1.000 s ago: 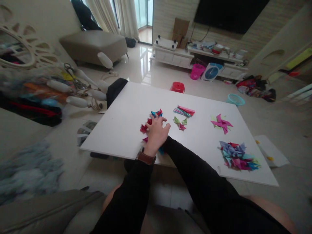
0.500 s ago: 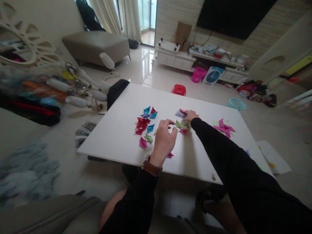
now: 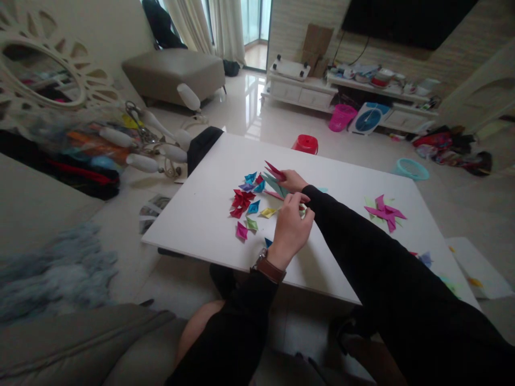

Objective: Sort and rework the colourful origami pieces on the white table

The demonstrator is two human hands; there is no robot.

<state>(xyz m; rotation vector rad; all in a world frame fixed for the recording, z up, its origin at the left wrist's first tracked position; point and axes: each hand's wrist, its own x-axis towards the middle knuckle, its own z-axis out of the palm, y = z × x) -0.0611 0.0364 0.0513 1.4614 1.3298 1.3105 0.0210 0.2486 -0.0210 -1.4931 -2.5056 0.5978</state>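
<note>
My right hand [image 3: 293,181] is closed around folded paper strips [image 3: 275,185], crimson and teal, which fan out leftward over the white table. Nearer to me is my left hand [image 3: 293,228], a brown-strapped watch on its wrist. Its fingers are loosely curled with a gap before the thumb, and a bit of green folded paper shows there. Left of the hands lie several small folded paper boats: red boats [image 3: 242,199], a blue boat [image 3: 253,207], a yellow boat [image 3: 267,213], a green boat [image 3: 251,224] and a magenta boat [image 3: 242,231].
A magenta folded paper pinwheel [image 3: 386,212] lies on the right of the table [image 3: 201,214]. My right sleeve partly covers a paper pile [image 3: 425,260] near the right edge. A red stool [image 3: 306,143] stands beyond the far edge, and a lamp with white shades [image 3: 142,162] stands left.
My right hand has reached the strips, picked them up and brought them left. My left hand has left the boats and moved right. The view has shifted slightly.
</note>
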